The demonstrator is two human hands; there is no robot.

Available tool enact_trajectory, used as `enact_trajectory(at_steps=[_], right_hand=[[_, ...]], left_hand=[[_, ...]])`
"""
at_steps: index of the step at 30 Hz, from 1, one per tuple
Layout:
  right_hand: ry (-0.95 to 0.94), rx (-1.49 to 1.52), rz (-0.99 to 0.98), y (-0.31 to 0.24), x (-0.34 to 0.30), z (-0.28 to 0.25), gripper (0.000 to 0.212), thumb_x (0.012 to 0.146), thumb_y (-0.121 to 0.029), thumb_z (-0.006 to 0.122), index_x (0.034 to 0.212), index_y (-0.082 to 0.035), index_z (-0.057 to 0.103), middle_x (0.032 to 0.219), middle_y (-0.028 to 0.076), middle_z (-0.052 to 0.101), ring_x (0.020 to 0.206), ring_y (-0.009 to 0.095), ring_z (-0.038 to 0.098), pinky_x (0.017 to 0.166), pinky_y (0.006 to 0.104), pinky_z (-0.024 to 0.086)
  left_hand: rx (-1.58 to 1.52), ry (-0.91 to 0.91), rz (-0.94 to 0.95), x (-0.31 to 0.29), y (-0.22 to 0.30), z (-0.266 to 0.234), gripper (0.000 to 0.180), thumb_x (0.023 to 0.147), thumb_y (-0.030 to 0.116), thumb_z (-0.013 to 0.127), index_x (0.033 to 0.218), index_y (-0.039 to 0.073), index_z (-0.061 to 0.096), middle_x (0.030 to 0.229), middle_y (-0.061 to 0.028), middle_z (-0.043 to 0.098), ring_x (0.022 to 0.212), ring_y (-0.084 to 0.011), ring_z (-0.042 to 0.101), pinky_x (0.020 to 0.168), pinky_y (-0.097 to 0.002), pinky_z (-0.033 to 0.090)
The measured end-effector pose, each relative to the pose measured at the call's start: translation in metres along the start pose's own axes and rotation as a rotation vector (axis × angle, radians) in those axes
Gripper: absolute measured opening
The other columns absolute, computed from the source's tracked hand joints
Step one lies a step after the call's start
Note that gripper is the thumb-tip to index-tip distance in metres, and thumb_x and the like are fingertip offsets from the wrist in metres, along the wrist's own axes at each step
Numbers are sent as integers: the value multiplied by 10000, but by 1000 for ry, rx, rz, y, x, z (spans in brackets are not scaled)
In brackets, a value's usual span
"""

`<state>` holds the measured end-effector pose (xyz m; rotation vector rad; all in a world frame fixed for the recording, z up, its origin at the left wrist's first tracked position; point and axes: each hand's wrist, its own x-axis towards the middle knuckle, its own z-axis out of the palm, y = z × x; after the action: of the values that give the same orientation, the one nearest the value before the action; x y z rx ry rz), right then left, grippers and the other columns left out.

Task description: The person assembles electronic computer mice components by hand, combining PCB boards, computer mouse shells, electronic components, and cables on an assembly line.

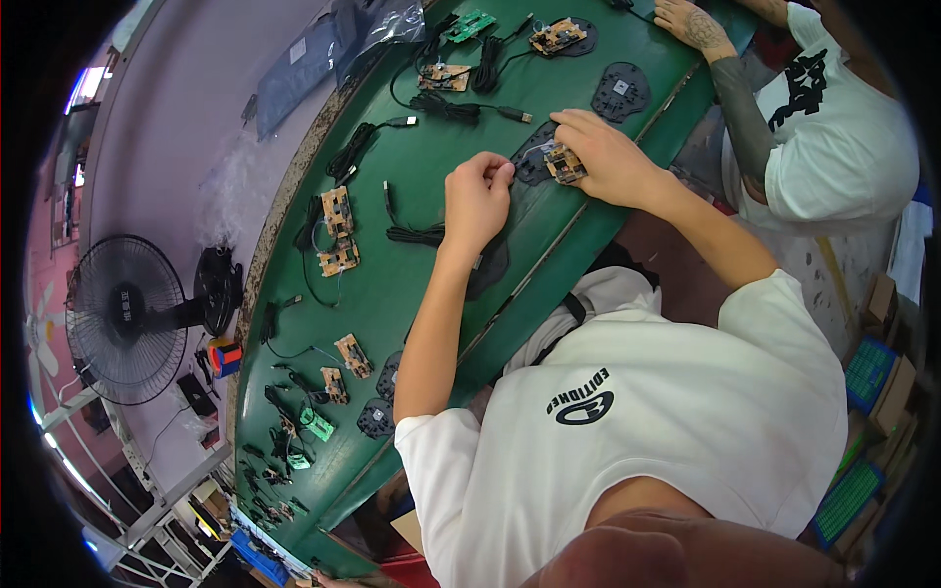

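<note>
My right hand [613, 157] grips a small tan circuit board [565, 165] crowded with components, at the right end of a black mouse base [530, 169]. A thin pale wire shows between board and base. Just left of the base, my left hand [478, 196] is closed in a pinch; whatever its fingertips hold is too small to make out. Behind my left wrist lies a coiled black cable [417, 235]. Another black mouse base [488, 272] sits partly hidden by my left forearm.
The green work surface [392, 284] carries several cables with USB plugs, tan boards [338, 235] and a green board [469, 25]. At the upper right a co-worker's hand [691, 27] rests near a loose mouse base [620, 91]. A black fan [127, 318] stands at left.
</note>
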<state>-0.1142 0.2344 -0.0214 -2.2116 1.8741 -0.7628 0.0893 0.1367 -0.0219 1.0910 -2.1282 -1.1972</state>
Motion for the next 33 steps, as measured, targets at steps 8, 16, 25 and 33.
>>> enact_trajectory(at_steps=[8,16,25,33], right_hand=[[28,100,-39,-35,26,32,423,689,-29,774,1053,11,563,1352,209,556,1284,409,484,1041,455,431],[31,64,-79,-55,24,29,404,687,-79,762,1053,-20,602,1206,132,624,1144,311,561,893,417,449],[34,106,-86,-43,34,19,406,703,-115,781,1066,-52,611,1044,97,655,997,293,604,841,395,460],[-135,549,-119,-16,97,36,271,845,-243,781,1014,-64,667,803,49,603,739,173,574,670,313,463]], left_hand=[[-30,68,-106,-20,-24,-39,148,914,97,670,953,-38,716,740,-65,707,667,-102,632,629,-263,492],[-18,89,-94,-26,-31,-41,176,921,107,659,950,-57,719,740,-92,714,676,-116,652,640,-279,505],[-147,101,-119,-31,-23,-45,130,916,85,674,962,-36,690,747,-75,705,672,-102,653,630,-252,499],[41,53,14,-37,-22,-42,124,887,100,695,913,-21,683,725,-163,698,651,-283,696,622,-360,529]])
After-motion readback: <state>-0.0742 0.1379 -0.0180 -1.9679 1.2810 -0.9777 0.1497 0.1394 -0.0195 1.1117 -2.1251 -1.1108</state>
